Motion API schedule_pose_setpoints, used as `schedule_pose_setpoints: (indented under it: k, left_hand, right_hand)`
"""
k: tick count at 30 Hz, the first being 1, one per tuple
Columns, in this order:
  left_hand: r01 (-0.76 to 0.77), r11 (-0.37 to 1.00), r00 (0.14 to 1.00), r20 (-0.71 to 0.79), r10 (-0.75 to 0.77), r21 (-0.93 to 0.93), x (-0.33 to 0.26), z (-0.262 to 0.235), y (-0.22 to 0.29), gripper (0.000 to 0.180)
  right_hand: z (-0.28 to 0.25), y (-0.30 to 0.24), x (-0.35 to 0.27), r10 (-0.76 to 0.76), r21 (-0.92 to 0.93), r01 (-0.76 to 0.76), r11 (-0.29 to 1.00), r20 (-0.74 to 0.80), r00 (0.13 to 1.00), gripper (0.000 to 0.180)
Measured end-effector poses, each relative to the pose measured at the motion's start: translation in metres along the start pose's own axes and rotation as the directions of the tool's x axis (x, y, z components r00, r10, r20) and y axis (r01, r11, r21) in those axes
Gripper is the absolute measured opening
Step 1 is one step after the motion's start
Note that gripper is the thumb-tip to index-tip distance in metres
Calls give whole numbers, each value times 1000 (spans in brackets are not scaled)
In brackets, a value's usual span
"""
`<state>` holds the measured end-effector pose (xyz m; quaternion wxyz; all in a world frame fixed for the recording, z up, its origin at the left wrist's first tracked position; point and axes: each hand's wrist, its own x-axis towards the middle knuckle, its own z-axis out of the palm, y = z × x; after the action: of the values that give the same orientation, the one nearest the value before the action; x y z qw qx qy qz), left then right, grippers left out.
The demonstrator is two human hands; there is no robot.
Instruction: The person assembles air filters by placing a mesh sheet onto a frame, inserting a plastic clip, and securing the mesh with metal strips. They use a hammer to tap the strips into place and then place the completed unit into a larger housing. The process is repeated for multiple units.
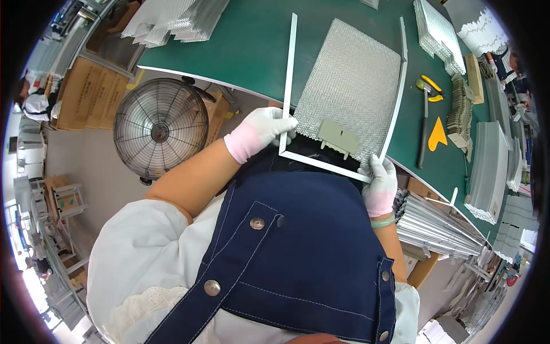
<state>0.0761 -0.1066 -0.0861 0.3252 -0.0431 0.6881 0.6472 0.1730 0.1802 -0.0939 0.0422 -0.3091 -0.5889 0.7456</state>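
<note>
My left hand [264, 131], in a white and pink glove, is closed round the left bar of a white, thin-barred frame [290, 74] near its lower corner. Its lower bar runs across in front of my apron. At the other corner, my right hand [380, 182], gloved alike, pinches the frame between thumb and fingers. A silver mesh panel [355, 80] lies between the side bars, beside the right one; whether its edge sits inside that bar I cannot tell. On the panel's near end rests a grey-green plastic piece [339, 137] with small prongs.
Right on the green table [246, 51] lie a hammer [424, 123], yellow-handled pliers [432, 86], an orange-yellow pointed scraper [437, 135] and a row of grey-green plastic pieces [461, 112]. Mesh stacks [177, 20] stand far left. A floor fan [160, 129] is left of the table.
</note>
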Motion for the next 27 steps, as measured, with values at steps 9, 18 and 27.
schedule_pose_setpoints:
  k: [9,18,27]
  left_hand:
    - [-79,983,996,-28,85,166,-6,4,2,31]
    - [-9,1000,999,-51,9,2,-7,5,-17,26]
    - [62,998,992,109,-61,-4,-13,10,-19,20]
  right_hand:
    - [-8,0,0,43,-45,-40,998,66,997,31]
    - [-14,-5,-8,139,-260,-122,958,49,989,27]
    - [-6,14,-10,86,37,-83,996,-68,994,31]
